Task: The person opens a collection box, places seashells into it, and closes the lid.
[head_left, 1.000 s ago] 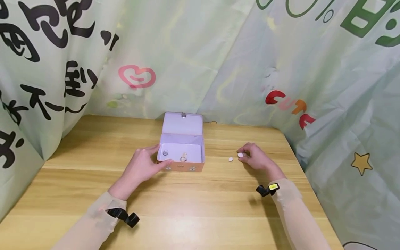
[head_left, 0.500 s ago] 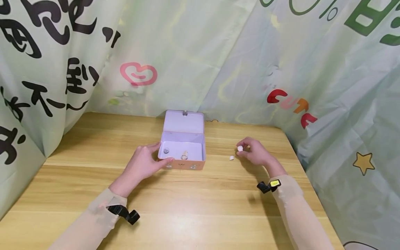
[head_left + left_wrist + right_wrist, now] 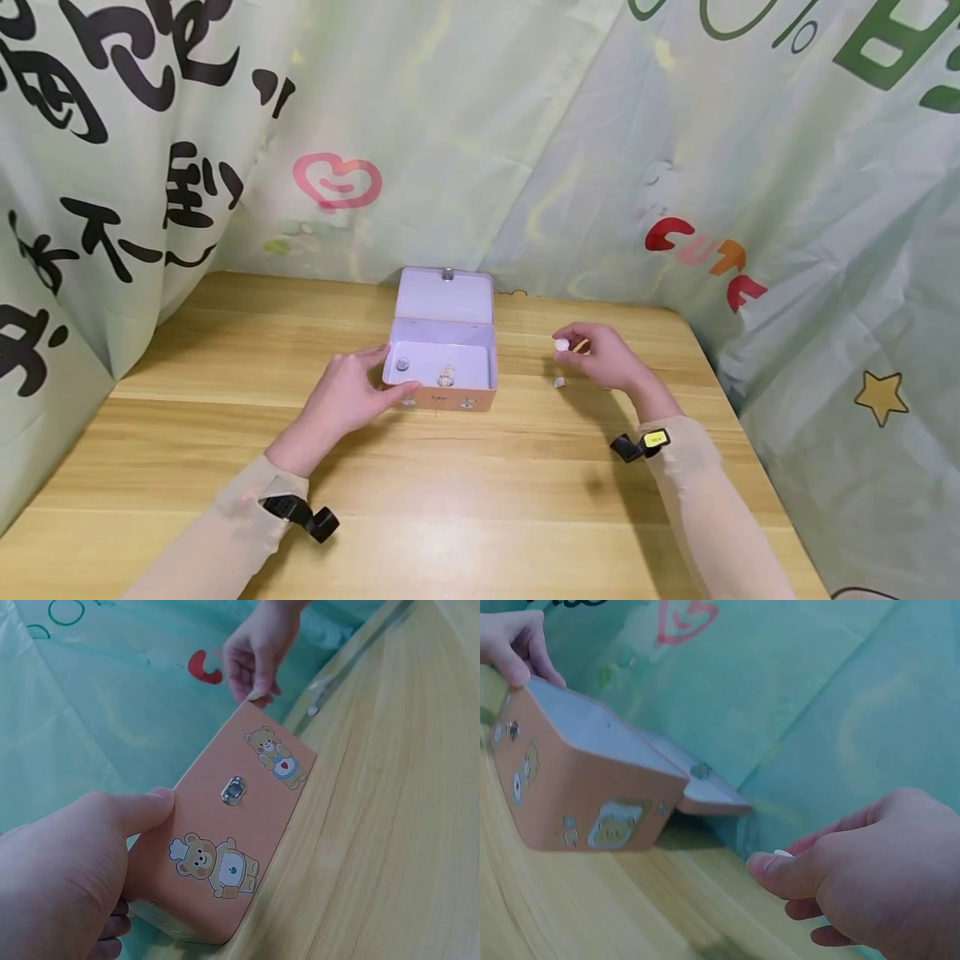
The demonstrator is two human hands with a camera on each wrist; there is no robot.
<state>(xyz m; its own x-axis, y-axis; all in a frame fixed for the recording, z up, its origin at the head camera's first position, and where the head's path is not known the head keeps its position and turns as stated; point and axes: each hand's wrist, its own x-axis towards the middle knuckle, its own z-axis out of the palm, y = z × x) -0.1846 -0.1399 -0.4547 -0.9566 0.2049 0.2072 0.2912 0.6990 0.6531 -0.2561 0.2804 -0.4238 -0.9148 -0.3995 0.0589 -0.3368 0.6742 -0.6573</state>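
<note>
An orange tin box (image 3: 453, 400) with a lilac inside and printed bears stands on the table, its lid (image 3: 446, 297) tipped back. My left hand (image 3: 345, 396) holds its front left corner, thumb on the front wall and fingers round the side. Inside lie a small round silvery thing (image 3: 402, 364) and a small pale-gold trinket (image 3: 446, 377). Right of the box, my right hand (image 3: 607, 358) pinches a small white round piece (image 3: 562, 344) above the table. Another small white piece (image 3: 559, 382) lies below that hand.
The wooden table (image 3: 450, 508) reaches back to a printed curtain (image 3: 450, 167), which also hangs along both sides. The lid stands close to the curtain. On each wrist sits a black camera band (image 3: 300, 515).
My right hand has lifted the white piece off the table and moved it a little left, toward the box. The left hand stays on the box.
</note>
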